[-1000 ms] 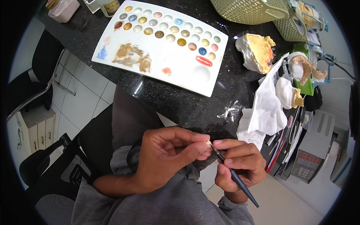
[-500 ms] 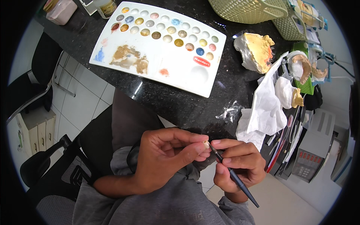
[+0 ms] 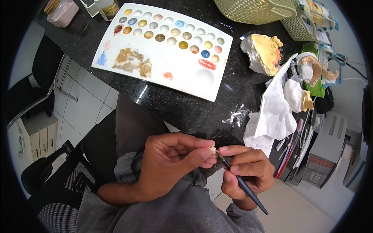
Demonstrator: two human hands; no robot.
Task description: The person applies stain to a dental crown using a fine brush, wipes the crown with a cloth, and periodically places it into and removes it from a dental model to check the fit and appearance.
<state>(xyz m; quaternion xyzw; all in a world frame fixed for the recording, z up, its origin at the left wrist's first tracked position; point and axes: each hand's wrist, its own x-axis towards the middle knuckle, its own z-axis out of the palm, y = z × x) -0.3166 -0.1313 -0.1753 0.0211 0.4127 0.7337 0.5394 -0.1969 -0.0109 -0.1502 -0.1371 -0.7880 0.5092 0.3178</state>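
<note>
Between the thumb and fingertips of my left hand [image 3: 167,165] is a small cream-coloured dental crown [image 3: 212,149], held above my lap. My right hand [image 3: 250,171] grips a dark, slim-handled brush [image 3: 241,181] like a pen. The brush's tip points up and left and meets the crown or sits right beside it; the exact contact is too small to tell. Beyond my hands on the dark bench lies a white paint palette [image 3: 175,83], with several small wells of coloured paste and brown, blue and pink smears.
A yellow and white plaster dental model [image 3: 262,54] stands right of the palette. Near it lie crumpled white tissue [image 3: 276,112], another plaster model [image 3: 297,95] and several slim tools [image 3: 293,149]. Pale green baskets [image 3: 256,11] stand at the back. A grey device [image 3: 324,151] sits far right.
The crown appears slightly turned between my left fingertips. Both hands keep nearly the same place, and the view has shifted a little.
</note>
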